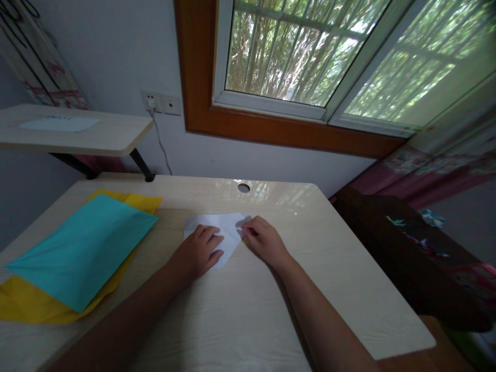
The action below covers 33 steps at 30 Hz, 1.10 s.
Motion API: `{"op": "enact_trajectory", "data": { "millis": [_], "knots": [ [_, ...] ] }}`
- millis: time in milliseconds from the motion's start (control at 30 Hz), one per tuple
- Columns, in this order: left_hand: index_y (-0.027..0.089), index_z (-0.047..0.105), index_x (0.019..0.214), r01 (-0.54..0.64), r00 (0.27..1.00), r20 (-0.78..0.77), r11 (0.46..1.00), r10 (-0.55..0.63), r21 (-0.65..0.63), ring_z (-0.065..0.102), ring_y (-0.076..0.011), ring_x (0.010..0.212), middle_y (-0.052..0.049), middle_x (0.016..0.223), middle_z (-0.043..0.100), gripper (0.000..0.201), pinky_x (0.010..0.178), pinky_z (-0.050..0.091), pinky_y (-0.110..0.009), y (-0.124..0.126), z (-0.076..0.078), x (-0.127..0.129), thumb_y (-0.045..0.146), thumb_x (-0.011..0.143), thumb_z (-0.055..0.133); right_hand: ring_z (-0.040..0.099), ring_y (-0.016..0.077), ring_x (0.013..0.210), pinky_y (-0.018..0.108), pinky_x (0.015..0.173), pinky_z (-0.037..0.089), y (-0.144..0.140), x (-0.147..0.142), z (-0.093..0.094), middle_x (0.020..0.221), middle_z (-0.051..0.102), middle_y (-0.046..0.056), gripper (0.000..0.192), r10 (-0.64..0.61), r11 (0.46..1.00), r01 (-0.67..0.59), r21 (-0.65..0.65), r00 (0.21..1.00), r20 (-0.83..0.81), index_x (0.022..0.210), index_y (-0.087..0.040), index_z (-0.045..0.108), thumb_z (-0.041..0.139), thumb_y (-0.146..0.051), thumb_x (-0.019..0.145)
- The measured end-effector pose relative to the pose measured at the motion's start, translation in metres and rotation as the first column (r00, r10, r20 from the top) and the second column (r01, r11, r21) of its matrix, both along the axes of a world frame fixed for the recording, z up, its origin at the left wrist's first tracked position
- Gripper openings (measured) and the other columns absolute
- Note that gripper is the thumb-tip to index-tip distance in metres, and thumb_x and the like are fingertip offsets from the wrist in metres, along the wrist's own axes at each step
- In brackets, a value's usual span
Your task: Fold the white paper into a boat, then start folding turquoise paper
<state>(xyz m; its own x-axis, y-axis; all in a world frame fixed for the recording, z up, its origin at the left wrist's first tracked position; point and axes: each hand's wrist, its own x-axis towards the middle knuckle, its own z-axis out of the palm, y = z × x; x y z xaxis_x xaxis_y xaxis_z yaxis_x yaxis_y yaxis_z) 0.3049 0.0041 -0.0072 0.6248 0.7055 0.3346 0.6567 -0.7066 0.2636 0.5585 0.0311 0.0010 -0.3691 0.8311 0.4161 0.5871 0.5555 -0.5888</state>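
Note:
A white sheet of paper (pixel 228 232) lies on the pale wooden desk, with slanted edges at its lower right that look folded. My left hand (pixel 201 250) rests on the left part of the paper, fingers spread and pressing it flat. At the paper's right corner is my right hand (pixel 265 240), its thumb and fingers pinched together on the sheet. A small part of that corner seems lifted or bent near the fingertips. My left palm hides the paper's lower left edge.
Turquoise sheets (pixel 89 248) lie over yellow sheets (pixel 149 202) at the desk's left. A raised shelf (pixel 127 137) holds another paper (pixel 58 123). A cable hole (pixel 244 188) pierces the desk (pixel 329 289) near its back edge. Beyond are a window, wall sockets (pixel 160 102) and a dark cabinet (pixel 406 248).

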Motion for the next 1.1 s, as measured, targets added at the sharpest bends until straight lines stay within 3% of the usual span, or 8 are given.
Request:
{"op": "enact_trajectory", "data": {
  "millis": [67, 133, 400, 667, 933, 1100],
  "knots": [
    [0.015, 0.063, 0.125, -0.002, 1.000, 0.004, 1.000, 0.002, 0.001, 0.049, -0.0286, 0.115, -0.015, 0.129, 0.059, 0.033, 0.102, 0.045, -0.046, 0.000, 0.000, 0.000, 0.030, 0.096, 0.055, 0.060, 0.0205, 0.090, 0.035, 0.083, 0.048, -0.001, -0.004, -0.001, 0.093, 0.066, 0.006, 0.009, 0.133, 0.991, -0.132, -0.019, 0.989, 0.068, 0.096, -0.023, 0.068, 0.060, -0.027, 0.094],
    [0.015, 0.062, 0.126, -0.005, 1.000, 0.004, 1.000, 0.005, -0.005, 0.049, -0.0286, 0.116, -0.015, 0.131, 0.059, 0.034, 0.103, 0.045, -0.046, 0.000, 0.000, 0.000, 0.030, 0.096, 0.055, 0.060, 0.0219, 0.093, 0.037, 0.086, 0.047, -0.001, -0.005, -0.003, 0.095, 0.067, 0.006, 0.008, 0.127, 0.992, -0.123, -0.039, 0.987, 0.102, 0.095, -0.023, 0.069, 0.065, -0.030, 0.092],
    [0.016, 0.063, 0.126, -0.002, 1.000, -0.003, 1.000, 0.002, -0.016, 0.050, -0.0285, 0.117, -0.014, 0.133, 0.059, 0.034, 0.103, 0.044, -0.047, 0.000, 0.000, -0.001, 0.029, 0.096, 0.055, 0.058, 0.0220, 0.084, 0.035, 0.081, 0.043, 0.013, 0.012, -0.013, 0.084, 0.065, 0.004, 0.013, -0.237, 0.968, 0.248, -0.048, 0.958, 0.162, 0.079, -0.021, 0.066, 0.070, -0.031, 0.087],
    [0.015, 0.062, 0.126, 0.004, 1.000, -0.008, 1.000, -0.004, -0.002, 0.051, -0.0283, 0.117, -0.014, 0.134, 0.058, 0.034, 0.104, 0.044, -0.046, 0.000, -0.001, -0.001, 0.030, 0.097, 0.054, 0.056, 0.0222, 0.079, 0.034, 0.074, 0.042, 0.017, 0.018, -0.020, 0.081, 0.063, 0.004, 0.016, -0.430, 0.897, 0.441, -0.038, 0.888, 0.162, 0.076, -0.021, 0.062, 0.063, -0.032, 0.087],
    [0.016, 0.062, 0.127, -0.002, 1.000, -0.012, 1.000, 0.002, -0.016, 0.050, -0.0284, 0.118, -0.014, 0.135, 0.058, 0.035, 0.105, 0.044, -0.046, -0.001, 0.002, -0.001, 0.031, 0.097, 0.053, 0.057, 0.0196, 0.073, 0.032, 0.069, 0.044, 0.012, 0.012, -0.011, 0.078, 0.061, 0.003, 0.019, -0.435, 0.900, 0.432, -0.060, 0.899, -0.052, 0.078, -0.021, 0.059, 0.057, -0.035, 0.091],
    [0.017, 0.062, 0.127, -0.006, 1.000, -0.001, 1.000, 0.006, -0.016, 0.051, -0.0283, 0.117, -0.013, 0.134, 0.058, 0.034, 0.104, 0.044, -0.047, -0.001, 0.002, 0.000, 0.030, 0.096, 0.054, 0.058, 0.0187, 0.074, 0.031, 0.069, 0.046, 0.007, 0.004, -0.008, 0.082, 0.063, 0.004, 0.017, -0.286, 0.956, 0.279, -0.090, 0.955, -0.073, 0.084, -0.021, 0.062, 0.059, -0.036, 0.092]
  ]
}}
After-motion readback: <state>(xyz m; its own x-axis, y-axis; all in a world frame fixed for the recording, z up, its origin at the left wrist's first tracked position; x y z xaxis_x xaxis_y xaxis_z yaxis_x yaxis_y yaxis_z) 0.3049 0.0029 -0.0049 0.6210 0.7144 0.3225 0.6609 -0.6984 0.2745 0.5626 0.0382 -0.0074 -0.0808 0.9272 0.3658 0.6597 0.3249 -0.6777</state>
